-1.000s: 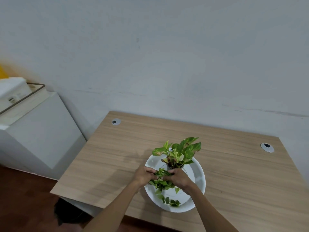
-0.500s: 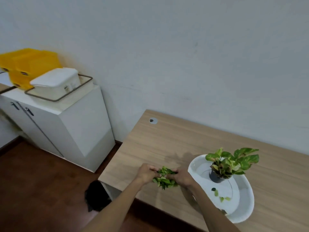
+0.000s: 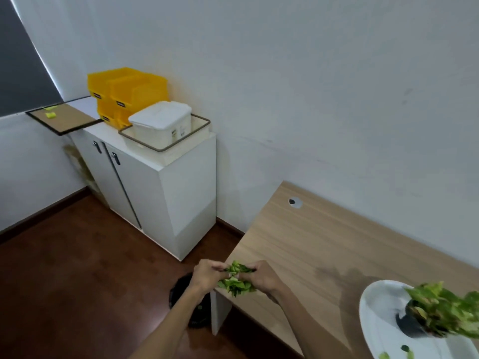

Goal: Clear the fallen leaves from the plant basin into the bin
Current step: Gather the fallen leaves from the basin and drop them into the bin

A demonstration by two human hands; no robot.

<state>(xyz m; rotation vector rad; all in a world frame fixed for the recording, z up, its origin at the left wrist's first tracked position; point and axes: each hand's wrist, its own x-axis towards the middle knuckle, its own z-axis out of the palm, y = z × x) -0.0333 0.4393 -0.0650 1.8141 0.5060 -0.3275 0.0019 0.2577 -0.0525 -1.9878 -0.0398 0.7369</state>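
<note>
Between my left hand (image 3: 206, 275) and my right hand (image 3: 263, 278) I hold a bunch of green fallen leaves (image 3: 236, 281), pressed from both sides, right over the table's left front corner. Just below and left of the hands stands a black bin (image 3: 182, 288) on the floor, mostly hidden by my left forearm. The white plant basin (image 3: 375, 322) sits at the far right on the table, with a small potted plant (image 3: 440, 312) in it and a few loose leaves (image 3: 394, 355) at its bottom edge.
The wooden table (image 3: 311, 244) has a cable hole (image 3: 295, 202) near the wall. A white cabinet (image 3: 166, 193) stands left of it, carrying yellow bins (image 3: 124, 92) and a white lidded box (image 3: 160, 120). Dark wooden floor (image 3: 77, 275) lies to the left.
Both hands lifted the leaf bunch out of the basin and carried it left to the table's corner, above the bin. My view swung left, so the basin now sits at the right edge.
</note>
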